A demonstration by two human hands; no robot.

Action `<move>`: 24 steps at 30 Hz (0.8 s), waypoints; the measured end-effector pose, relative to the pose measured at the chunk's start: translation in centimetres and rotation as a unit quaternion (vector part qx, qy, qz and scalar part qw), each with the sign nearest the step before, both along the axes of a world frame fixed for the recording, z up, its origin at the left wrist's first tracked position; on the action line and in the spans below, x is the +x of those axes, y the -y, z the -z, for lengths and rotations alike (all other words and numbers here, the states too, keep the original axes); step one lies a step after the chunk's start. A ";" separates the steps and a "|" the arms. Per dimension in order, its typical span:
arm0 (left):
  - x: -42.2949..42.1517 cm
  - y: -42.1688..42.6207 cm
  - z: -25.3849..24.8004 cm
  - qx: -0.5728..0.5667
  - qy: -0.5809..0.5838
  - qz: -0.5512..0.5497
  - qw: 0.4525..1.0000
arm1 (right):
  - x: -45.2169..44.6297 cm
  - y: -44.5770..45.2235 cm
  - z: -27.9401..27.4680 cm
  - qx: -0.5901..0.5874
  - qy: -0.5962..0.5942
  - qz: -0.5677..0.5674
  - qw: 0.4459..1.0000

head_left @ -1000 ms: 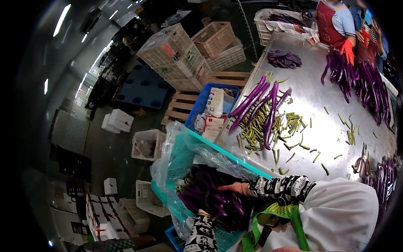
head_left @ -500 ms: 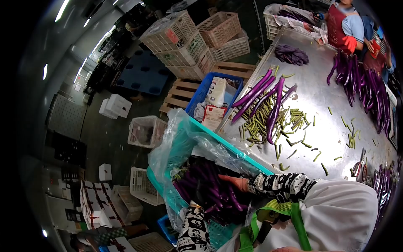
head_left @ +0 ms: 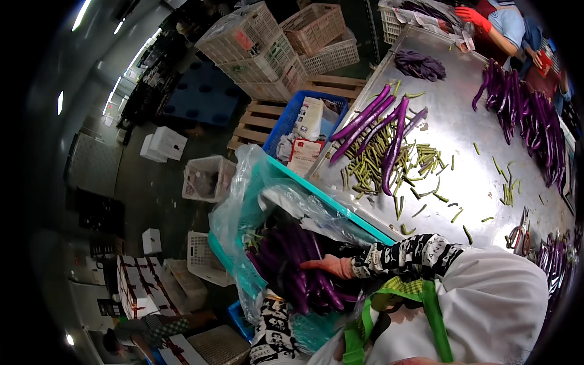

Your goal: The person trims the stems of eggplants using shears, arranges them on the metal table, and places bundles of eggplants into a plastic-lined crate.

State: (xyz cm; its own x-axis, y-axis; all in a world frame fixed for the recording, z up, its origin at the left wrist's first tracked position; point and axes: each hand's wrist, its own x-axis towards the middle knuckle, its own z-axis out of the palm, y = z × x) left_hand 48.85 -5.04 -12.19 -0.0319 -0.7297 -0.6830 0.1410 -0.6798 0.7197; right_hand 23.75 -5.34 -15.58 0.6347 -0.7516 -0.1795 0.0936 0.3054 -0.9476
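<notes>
Long purple eggplants lie bunched in a teal crate lined with clear plastic. My right hand reaches over the bunch from the right, its fingers laid across and gripping several eggplants. At the crate's lower left side, my left hand is hidden by the bunch; only its patterned sleeve shows, so its fingers cannot be made out. More eggplants rest on the metal table over a pile of cut green stems.
A blue basket with packets adjoins the table. Scissors lie near its right end. A large heap of eggplants lines the far side, where a co-worker's red-gloved hand shows. Stacked crates stand beyond.
My right hand has moved slightly left over the eggplants, and the bunch sits a little higher. The view has shifted slightly. The co-worker's red glove has moved up and left.
</notes>
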 end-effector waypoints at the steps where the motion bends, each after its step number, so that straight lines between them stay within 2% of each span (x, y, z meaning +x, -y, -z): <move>1: 0.3 -0.9 -0.5 0.001 0.001 -0.004 1.000 | 0.2 -0.7 -2.2 0.063 0.010 0.032 0.997; 2: 0.4 -1.7 -1.0 -0.003 0.004 -0.006 1.000 | 0.4 -1.4 -4.5 0.124 0.022 0.069 0.990; 5: 1.2 -4.0 -2.3 0.000 0.013 -0.014 1.000 | 1.0 -2.1 -6.0 0.141 -0.102 0.007 0.985; 7: 1.2 -4.8 -3.3 -0.006 0.015 -0.013 1.000 | 1.4 -3.1 -7.1 0.134 -0.123 0.038 0.983; 9: 1.0 -5.6 -4.1 -0.011 0.016 -0.016 1.000 | 2.1 -4.8 -8.7 0.102 -0.088 0.121 0.984; 13: 0.4 -7.0 -5.4 -0.022 0.018 -0.024 0.999 | 1.1 -5.9 -12.0 0.083 -0.097 0.104 0.986; 17: -0.5 -8.4 -6.6 -0.035 0.016 -0.028 0.999 | -0.9 -6.9 -15.5 0.017 0.064 0.148 0.987; 22: -1.7 -9.6 -7.6 -0.048 0.014 -0.027 0.998 | -2.6 -7.8 -17.6 0.003 0.028 0.071 0.997; 23: -2.1 -9.5 -7.9 -0.052 0.013 -0.026 0.998 | -2.4 -8.5 -17.4 -0.023 0.085 0.098 0.991; 24: -2.5 -9.2 -8.0 -0.055 0.012 -0.022 0.998 | -2.7 -8.9 -17.9 -0.028 0.089 0.092 0.991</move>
